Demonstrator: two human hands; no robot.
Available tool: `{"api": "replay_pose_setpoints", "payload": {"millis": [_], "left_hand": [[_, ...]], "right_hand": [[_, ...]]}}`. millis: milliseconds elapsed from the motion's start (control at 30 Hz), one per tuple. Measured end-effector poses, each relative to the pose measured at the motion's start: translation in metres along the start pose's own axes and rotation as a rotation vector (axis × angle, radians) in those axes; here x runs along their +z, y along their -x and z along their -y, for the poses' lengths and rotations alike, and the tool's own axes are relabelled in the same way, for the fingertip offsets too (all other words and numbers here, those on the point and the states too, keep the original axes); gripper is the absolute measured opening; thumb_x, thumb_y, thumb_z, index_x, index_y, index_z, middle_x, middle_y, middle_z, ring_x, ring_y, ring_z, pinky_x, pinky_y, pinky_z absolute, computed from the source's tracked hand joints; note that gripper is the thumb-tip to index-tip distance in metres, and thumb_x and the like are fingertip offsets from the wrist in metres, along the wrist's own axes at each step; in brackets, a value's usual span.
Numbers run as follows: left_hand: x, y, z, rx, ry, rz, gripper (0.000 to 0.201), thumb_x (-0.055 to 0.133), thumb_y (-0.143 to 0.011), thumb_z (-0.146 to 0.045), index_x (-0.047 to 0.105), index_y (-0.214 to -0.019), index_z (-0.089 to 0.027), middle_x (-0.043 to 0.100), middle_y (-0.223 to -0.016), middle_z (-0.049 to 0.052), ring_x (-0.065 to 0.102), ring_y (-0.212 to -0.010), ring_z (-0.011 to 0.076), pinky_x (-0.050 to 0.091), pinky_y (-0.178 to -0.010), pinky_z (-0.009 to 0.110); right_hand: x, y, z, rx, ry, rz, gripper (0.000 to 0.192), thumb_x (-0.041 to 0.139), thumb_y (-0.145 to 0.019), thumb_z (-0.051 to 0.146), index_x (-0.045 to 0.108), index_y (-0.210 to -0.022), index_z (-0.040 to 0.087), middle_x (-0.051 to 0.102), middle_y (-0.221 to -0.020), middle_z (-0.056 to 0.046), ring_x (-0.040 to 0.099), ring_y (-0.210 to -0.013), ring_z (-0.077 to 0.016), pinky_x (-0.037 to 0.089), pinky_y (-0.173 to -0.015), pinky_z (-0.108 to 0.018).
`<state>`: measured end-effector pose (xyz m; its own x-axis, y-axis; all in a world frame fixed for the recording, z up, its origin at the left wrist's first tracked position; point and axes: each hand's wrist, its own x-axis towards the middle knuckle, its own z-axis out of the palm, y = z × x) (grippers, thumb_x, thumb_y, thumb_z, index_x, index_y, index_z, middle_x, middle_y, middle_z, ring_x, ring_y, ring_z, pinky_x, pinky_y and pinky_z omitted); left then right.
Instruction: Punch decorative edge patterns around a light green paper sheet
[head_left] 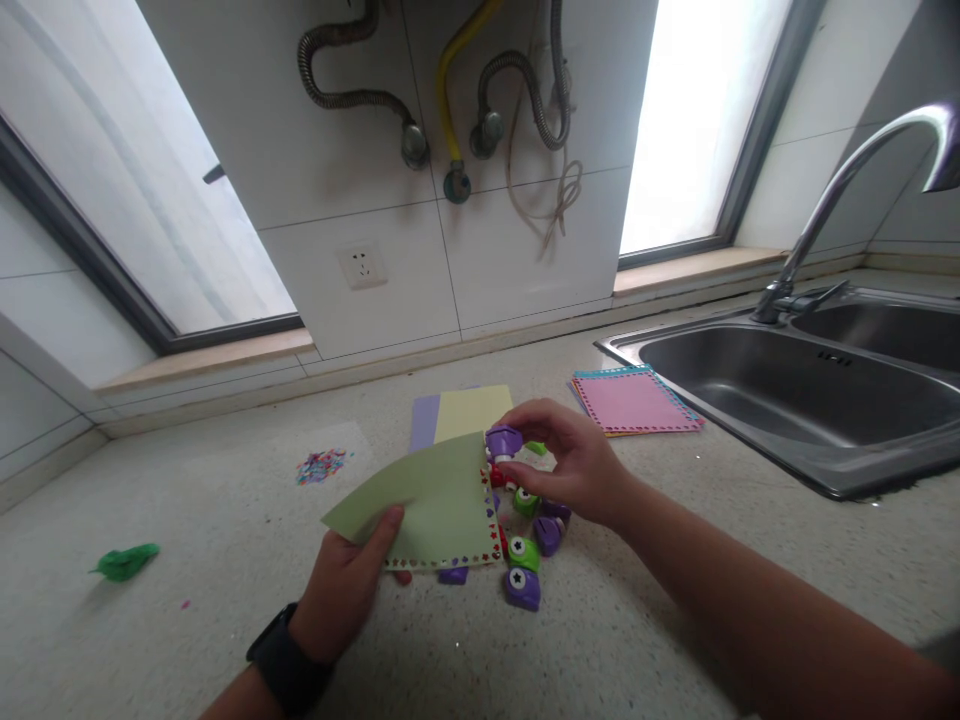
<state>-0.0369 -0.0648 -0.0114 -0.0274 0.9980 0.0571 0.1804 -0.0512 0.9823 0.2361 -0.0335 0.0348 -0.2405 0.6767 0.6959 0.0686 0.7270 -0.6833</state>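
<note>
Head view: two hands bring a punch and a green card together above the worktop (225, 520)

The left hand (341, 590) pinches the light green card (420, 500) at its near edge, keeping it lifted and flat so its right border is free; the right hand (570, 465) closes on a purple punch (503, 441) set right at that border. The card already has a row of small coloured cut-outs along two edges, and more punches (525, 560) lie just below

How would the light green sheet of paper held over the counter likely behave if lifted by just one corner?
The green sheet would probably flop: it already curves upward though the left hand grips only its lower edge. It looks thin and light. Its punched border of small holes may tear easily where the right hand holds the purple punch.
</note>
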Motion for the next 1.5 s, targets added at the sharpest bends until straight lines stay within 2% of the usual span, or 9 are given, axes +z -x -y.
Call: {"api": "replay_pose_setpoints", "payload": {"millis": [233,533,767,900,1000,1100,1300,1400,1500], "left_hand": [[-0.003,0.0,0.004,0.025,-0.031,0.044,0.035,0.066,-0.083,-0.048,0.066,-0.092,-0.014,0.071,-0.069,0.003,0.063,-0.045,0.0176,0.056,-0.045,0.03],[-0.004,0.0,0.005,0.02,-0.042,0.058,0.036,0.066,-0.083,-0.048,0.067,-0.094,-0.014,0.073,-0.073,0.005,0.063,-0.045,0.0174,0.056,-0.045,0.031],[-0.006,-0.001,0.009,-0.05,0.065,0.129,0.04,0.068,-0.082,-0.046,0.065,-0.104,-0.013,0.073,-0.076,0.005,0.063,-0.048,0.0179,0.057,-0.041,0.033],[-0.006,-0.001,0.008,-0.088,0.083,0.158,0.044,0.069,-0.081,-0.048,0.066,-0.106,-0.011,0.073,-0.077,0.007,0.064,-0.049,0.0192,0.058,-0.042,0.034],[-0.009,-0.001,0.007,-0.116,0.081,0.202,0.048,0.068,-0.081,-0.05,0.066,-0.107,-0.009,0.072,-0.072,0.008,0.063,-0.046,0.0195,0.057,-0.041,0.035],[-0.012,-0.001,0.009,-0.165,0.093,0.243,0.049,0.068,-0.081,-0.05,0.066,-0.107,-0.009,0.072,-0.072,0.008,0.066,-0.049,0.0234,0.057,-0.04,0.036],[-0.013,-0.005,0.012,-0.236,0.186,0.269,0.045,0.069,-0.08,-0.05,0.068,-0.102,-0.011,0.069,-0.063,0.005,0.064,-0.048,0.0228,0.056,-0.04,0.036],[-0.013,-0.007,0.012,-0.237,0.201,0.247,0.042,0.072,-0.078,-0.048,0.069,-0.1,-0.013,0.073,-0.072,0.007,0.068,-0.056,0.0225,0.058,-0.048,0.033],[-0.013,-0.008,0.011,-0.227,0.202,0.24,0.041,0.073,-0.078,-0.046,0.07,-0.102,-0.013,0.074,-0.077,0.008,0.069,-0.061,0.0223,0.058,-0.052,0.032]], "right_hand": [[0.0,0.001,0.001,-0.002,0.024,0.001,0.036,0.078,-0.077,0.021,0.061,-0.109,0.022,0.065,-0.101,-0.006,0.065,-0.09,-0.0185,0.058,-0.083,-0.036],[0.0,-0.001,0.0,0.044,0.043,0.05,0.034,0.076,-0.079,0.025,0.061,-0.109,0.021,0.065,-0.101,-0.007,0.064,-0.091,-0.0186,0.056,-0.084,-0.037],[0.001,-0.004,0.0,0.232,-0.066,0.122,0.027,0.071,-0.083,0.028,0.064,-0.107,0.019,0.065,-0.101,-0.007,0.062,-0.09,-0.0179,0.053,-0.083,-0.037],[-0.001,-0.003,-0.002,0.356,-0.042,0.234,0.023,0.067,-0.087,0.037,0.066,-0.1,0.019,0.065,-0.09,-0.005,0.061,-0.081,-0.0163,0.053,-0.074,-0.033],[-0.001,-0.002,0.0,0.46,-0.047,0.326,0.021,0.06,-0.092,0.04,0.062,-0.097,0.02,0.064,-0.081,-0.002,0.058,-0.07,-0.0139,0.05,-0.064,-0.028],[-0.001,-0.002,0.002,0.533,-0.05,0.381,0.02,0.054,-0.096,0.039,0.057,-0.089,0.021,0.06,-0.073,0.0,0.054,-0.062,-0.0124,0.045,-0.056,-0.025],[0.004,-0.002,0.0,0.605,-0.086,0.388,0.028,0.052,-0.095,0.039,0.05,-0.075,0.021,0.049,-0.068,0.001,0.043,-0.059,-0.0114,0.035,-0.049,-0.025],[0.007,-0.002,0.0,0.685,-0.164,0.386,0.032,0.051,-0.095,0.039,0.047,-0.069,0.021,0.044,-0.063,0.002,0.039,-0.054,-0.0106,0.029,-0.046,-0.026],[0.01,-0.003,0.001,0.728,-0.15,0.371,0.035,0.051,-0.095,0.042,0.046,-0.067,0.02,0.043,-0.059,0.002,0.037,-0.05,-0.0101,0.026,-0.044,-0.026]]}}
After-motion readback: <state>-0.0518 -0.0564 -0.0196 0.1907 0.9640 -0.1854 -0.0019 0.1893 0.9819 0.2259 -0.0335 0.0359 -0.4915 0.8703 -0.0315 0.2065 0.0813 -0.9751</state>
